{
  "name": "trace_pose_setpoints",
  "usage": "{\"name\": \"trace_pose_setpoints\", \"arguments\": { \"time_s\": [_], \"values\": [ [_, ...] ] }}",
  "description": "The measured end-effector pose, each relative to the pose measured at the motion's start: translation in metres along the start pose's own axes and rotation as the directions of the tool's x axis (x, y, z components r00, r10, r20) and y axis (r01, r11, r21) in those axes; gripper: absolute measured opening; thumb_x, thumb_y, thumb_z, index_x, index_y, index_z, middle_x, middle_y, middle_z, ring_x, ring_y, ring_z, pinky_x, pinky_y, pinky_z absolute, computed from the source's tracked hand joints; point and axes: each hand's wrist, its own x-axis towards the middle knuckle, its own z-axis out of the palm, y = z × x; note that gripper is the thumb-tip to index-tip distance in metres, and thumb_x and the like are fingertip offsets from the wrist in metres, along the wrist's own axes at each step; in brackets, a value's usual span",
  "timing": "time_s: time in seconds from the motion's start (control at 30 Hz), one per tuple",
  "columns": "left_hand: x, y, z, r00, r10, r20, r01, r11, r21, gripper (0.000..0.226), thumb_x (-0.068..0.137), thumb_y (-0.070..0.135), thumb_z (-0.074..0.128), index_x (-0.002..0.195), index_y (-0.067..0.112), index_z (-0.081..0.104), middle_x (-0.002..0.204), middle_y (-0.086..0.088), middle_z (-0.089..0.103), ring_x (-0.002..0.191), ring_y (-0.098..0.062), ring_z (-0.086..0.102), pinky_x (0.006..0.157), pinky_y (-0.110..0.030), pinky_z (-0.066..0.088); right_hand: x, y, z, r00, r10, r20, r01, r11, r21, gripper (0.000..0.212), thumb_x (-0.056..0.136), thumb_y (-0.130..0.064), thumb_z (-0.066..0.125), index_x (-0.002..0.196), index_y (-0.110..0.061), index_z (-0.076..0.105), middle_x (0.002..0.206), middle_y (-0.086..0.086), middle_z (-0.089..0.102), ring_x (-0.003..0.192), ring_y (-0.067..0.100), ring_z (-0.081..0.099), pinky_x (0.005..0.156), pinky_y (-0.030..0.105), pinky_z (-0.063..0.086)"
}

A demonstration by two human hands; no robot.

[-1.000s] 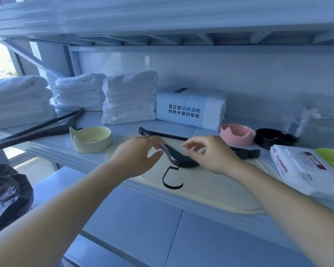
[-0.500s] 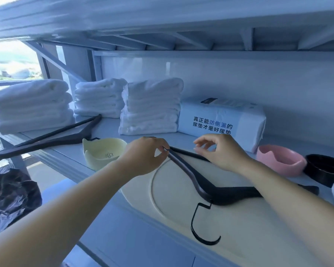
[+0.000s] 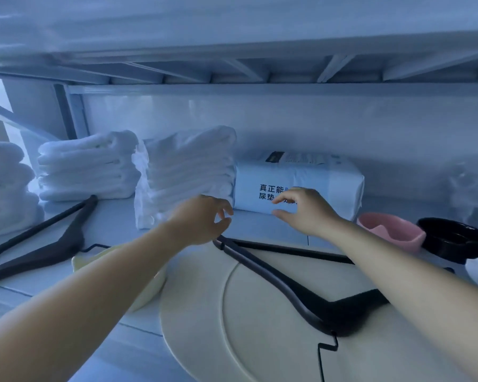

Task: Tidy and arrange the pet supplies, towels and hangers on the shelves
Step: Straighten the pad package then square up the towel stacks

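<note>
While the left hand [image 3: 202, 220] and right hand [image 3: 305, 210] are hovering empty, fingers loosely apart, before the far pet pad pack [image 3: 334, 186], the black hanger [image 3: 348, 312] is lying on the near cream mat [image 3: 204, 326], likely awaiting sorting.

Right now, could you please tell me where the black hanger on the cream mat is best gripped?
Take the black hanger at its thick neck, above the hook, coming down from the front edge: it lies flat on the cream mat, hook nearest you.
</note>
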Motion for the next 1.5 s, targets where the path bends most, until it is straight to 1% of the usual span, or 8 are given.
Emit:
{"name": "trace_pose_setpoints", "arguments": {
  "time_s": [0.13,0.3,0.5,0.63,0.83,1.13,1.33,1.5],
  "values": [
    [0.032,-0.011,-0.007,0.997,0.075,0.003,-0.075,0.997,-0.021,0.022,0.090,0.035,0.049,0.108,0.034,0.061,0.094,0.020,0.057,0.094,-0.010,0.057,0.087,-0.035,0.050,0.022,0.013,0.004,0.995,0.041,-0.088,-0.052,0.991,-0.125,0.028,0.084,-0.028,0.065,0.110,-0.017,0.063,0.117,0.000,0.057,0.112,0.019,0.049,0.092,0.034,0.043],
    [0.060,-0.031,-0.014,0.990,0.133,-0.041,-0.135,0.989,-0.054,0.021,0.089,0.035,0.051,0.108,0.035,0.061,0.092,0.021,0.053,0.093,-0.009,0.056,0.086,-0.032,0.049,0.048,0.017,0.017,0.989,0.090,-0.113,-0.122,0.941,-0.314,0.052,0.085,-0.032,0.064,0.133,-0.020,0.047,0.146,0.000,0.032,0.137,0.019,0.024,0.102,0.039,0.034],
    [0.086,-0.052,-0.008,0.991,0.129,-0.029,-0.131,0.988,-0.083,0.027,0.089,0.037,0.052,0.116,0.035,0.056,0.109,0.012,0.055,0.107,-0.012,0.053,0.094,-0.035,0.046,0.071,0.015,0.032,0.980,0.124,-0.156,-0.184,0.864,-0.469,0.072,0.082,-0.040,0.065,0.143,-0.026,0.031,0.153,0.001,0.020,0.140,0.022,0.016,0.107,0.041,0.024],
    [0.108,-0.054,-0.001,0.993,0.109,0.055,-0.097,0.976,-0.193,0.034,0.089,0.037,0.055,0.122,0.030,0.054,0.125,0.008,0.053,0.112,-0.014,0.051,0.090,-0.024,0.038,0.089,0.009,0.042,0.974,0.197,-0.111,-0.226,0.819,-0.528,0.098,0.073,-0.047,0.072,0.147,-0.026,0.012,0.155,-0.001,0.008,0.143,0.023,0.005,0.112,0.055,0.009],
    [0.132,-0.065,0.008,0.987,0.122,0.103,-0.093,0.962,-0.257,0.042,0.087,0.034,0.059,0.127,0.026,0.050,0.132,0.003,0.049,0.115,-0.017,0.050,0.086,-0.024,0.036,0.101,0.008,0.055,0.963,0.255,-0.082,-0.240,0.686,-0.687,0.126,0.065,-0.049,0.078,0.146,-0.026,-0.015,0.157,0.006,-0.009,0.144,0.028,-0.007,0.107,0.065,-0.002],
    [0.143,-0.058,0.025,0.978,0.204,0.044,-0.194,0.966,-0.171,0.064,0.089,0.028,0.057,0.143,0.015,0.025,0.145,-0.004,0.032,0.126,-0.023,0.041,0.096,-0.027,0.035,0.099,0.020,0.057,0.970,0.168,-0.178,-0.245,0.699,-0.672,0.118,0.063,-0.052,0.077,0.148,-0.028,-0.001,0.156,-0.002,0.008,0.144,0.019,0.006,0.111,0.060,0.002],
    [0.160,-0.044,0.033,0.992,0.115,-0.048,-0.124,0.953,-0.278,0.038,0.091,0.011,0.047,0.124,0.003,0.029,0.117,-0.017,0.057,0.094,-0.032,0.057,0.079,-0.040,0.047,0.096,0.027,0.054,0.971,0.142,-0.191,-0.235,0.707,-0.667,0.116,0.064,-0.053,0.077,0.148,-0.028,0.000,0.156,-0.004,0.010,0.144,0.016,0.008,0.113,0.055,0.001],
    [0.176,-0.042,0.036,0.986,0.066,-0.154,-0.097,0.974,-0.205,0.042,0.089,0.003,0.043,0.130,0.005,0.034,0.107,-0.019,0.062,0.096,-0.037,0.058,0.074,-0.037,0.045,0.084,0.041,0.043,0.978,0.071,-0.196,-0.182,0.753,-0.632,0.109,0.064,-0.053,0.076,0.147,-0.027,0.011,0.154,-0.005,0.015,0.143,0.017,0.012,0.115,0.043,0.003]
  ]
}}
